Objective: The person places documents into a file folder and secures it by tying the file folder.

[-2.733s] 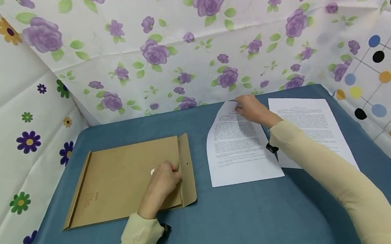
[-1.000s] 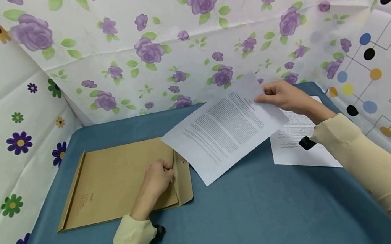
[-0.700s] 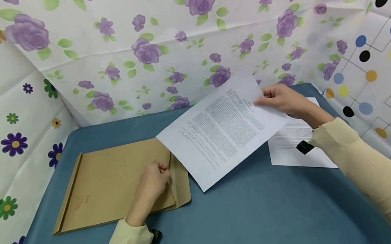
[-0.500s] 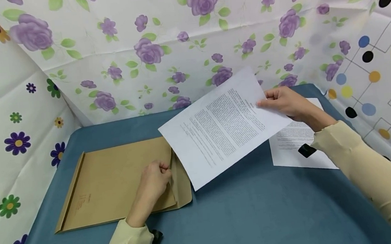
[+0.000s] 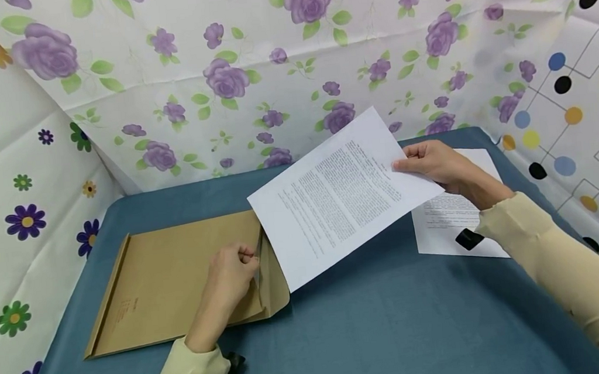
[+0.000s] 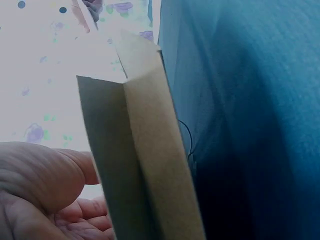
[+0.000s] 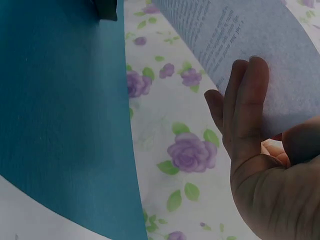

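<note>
A brown kraft paper envelope [image 5: 179, 273] lies flat at the left, its flap [image 5: 274, 280] folded out to the right. My left hand [image 5: 229, 280] pinches the upper edge of its mouth and lifts it a little; in the left wrist view the envelope's mouth [image 6: 120, 150] gapes beside the thumb. In my right hand [image 5: 437, 167] is a printed sheet of paper [image 5: 340, 201], pinched at its right edge and held tilted above the table. Its lower left corner hangs over the flap. The right wrist view shows the sheet [image 7: 290, 60] between thumb and fingers.
A second printed sheet [image 5: 453, 228] lies on the blue tablecloth [image 5: 384, 327] at the right, partly covered by my right hand and sleeve. Floral sheeting [image 5: 178, 50] rises behind the table, with patterned sheeting [image 5: 564, 125] at the right.
My right hand has lifted the sheet off the table, turned it and brought it left to the envelope's mouth. My left hand stays at the mouth, its edge now raised slightly more.
</note>
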A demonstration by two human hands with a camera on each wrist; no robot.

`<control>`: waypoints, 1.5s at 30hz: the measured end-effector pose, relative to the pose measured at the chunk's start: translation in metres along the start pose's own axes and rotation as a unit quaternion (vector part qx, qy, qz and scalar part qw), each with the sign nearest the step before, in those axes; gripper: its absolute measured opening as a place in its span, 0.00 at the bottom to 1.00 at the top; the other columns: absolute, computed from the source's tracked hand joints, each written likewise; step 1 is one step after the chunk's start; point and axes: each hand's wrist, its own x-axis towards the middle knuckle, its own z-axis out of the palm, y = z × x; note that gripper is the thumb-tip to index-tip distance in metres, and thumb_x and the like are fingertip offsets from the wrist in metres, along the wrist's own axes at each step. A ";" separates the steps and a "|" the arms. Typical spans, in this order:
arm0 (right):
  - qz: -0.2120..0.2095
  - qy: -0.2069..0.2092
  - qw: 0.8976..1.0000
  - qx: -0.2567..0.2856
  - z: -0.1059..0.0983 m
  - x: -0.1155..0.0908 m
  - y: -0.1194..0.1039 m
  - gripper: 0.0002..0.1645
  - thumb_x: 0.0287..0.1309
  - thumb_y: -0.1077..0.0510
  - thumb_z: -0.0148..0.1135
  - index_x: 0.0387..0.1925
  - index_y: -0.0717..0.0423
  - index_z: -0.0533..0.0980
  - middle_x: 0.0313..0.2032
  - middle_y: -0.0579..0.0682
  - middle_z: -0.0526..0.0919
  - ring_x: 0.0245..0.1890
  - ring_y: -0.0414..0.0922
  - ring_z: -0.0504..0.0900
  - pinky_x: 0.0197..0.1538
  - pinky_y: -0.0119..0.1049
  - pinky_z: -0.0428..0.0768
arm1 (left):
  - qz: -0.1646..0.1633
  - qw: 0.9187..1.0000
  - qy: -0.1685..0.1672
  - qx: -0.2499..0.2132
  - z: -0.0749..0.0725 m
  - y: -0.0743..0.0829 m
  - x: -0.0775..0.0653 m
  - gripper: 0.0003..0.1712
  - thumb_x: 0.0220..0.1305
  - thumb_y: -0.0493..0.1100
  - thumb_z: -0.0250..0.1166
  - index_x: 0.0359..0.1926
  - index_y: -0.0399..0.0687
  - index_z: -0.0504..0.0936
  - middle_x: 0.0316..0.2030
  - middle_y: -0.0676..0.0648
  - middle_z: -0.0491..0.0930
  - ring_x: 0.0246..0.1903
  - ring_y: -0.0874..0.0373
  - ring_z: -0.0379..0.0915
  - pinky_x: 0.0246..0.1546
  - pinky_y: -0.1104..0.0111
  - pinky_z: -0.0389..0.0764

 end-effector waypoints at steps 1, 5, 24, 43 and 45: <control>0.000 -0.001 1.000 -0.001 0.000 0.000 0.000 0.20 0.71 0.50 0.65 0.52 0.63 0.80 0.39 0.54 0.89 0.31 0.55 0.90 0.30 0.46 0.86 | 0.001 1.000 0.002 0.002 -0.001 0.001 0.000 0.06 0.62 0.31 0.64 0.40 0.35 0.84 0.33 0.44 0.82 0.30 0.53 0.76 0.32 0.64 0.77; 0.003 -0.010 1.000 -0.003 -0.001 -0.003 0.002 0.21 0.71 0.49 0.65 0.53 0.63 0.80 0.41 0.54 0.89 0.32 0.55 0.90 0.30 0.46 0.86 | 0.004 1.000 0.007 0.007 -0.002 0.002 0.000 0.06 0.62 0.30 0.63 0.40 0.35 0.84 0.32 0.44 0.82 0.31 0.52 0.76 0.33 0.64 0.77; 0.066 -0.109 0.990 0.058 -0.009 -0.015 0.010 0.25 0.72 0.56 0.63 0.63 0.67 0.73 0.45 0.56 0.89 0.38 0.54 0.90 0.37 0.43 0.87 | 0.008 1.000 0.024 0.003 -0.007 0.006 -0.001 0.05 0.61 0.30 0.65 0.38 0.35 0.84 0.30 0.43 0.83 0.29 0.53 0.77 0.32 0.64 0.78; 0.051 -0.050 0.995 0.075 0.030 -0.014 0.008 0.26 0.72 0.58 0.62 0.62 0.72 0.68 0.39 0.51 0.89 0.35 0.46 0.90 0.37 0.37 0.86 | 0.000 1.000 0.026 -0.001 -0.007 0.008 -0.003 0.05 0.63 0.30 0.64 0.39 0.34 0.85 0.31 0.43 0.82 0.29 0.52 0.76 0.31 0.64 0.76; 0.049 -0.047 0.995 0.078 0.034 -0.013 0.008 0.26 0.72 0.59 0.61 0.62 0.72 0.68 0.40 0.51 0.89 0.35 0.46 0.90 0.38 0.38 0.86 | -0.004 1.000 0.026 -0.001 -0.007 0.009 -0.003 0.05 0.63 0.31 0.64 0.39 0.34 0.85 0.31 0.43 0.82 0.30 0.52 0.76 0.31 0.64 0.76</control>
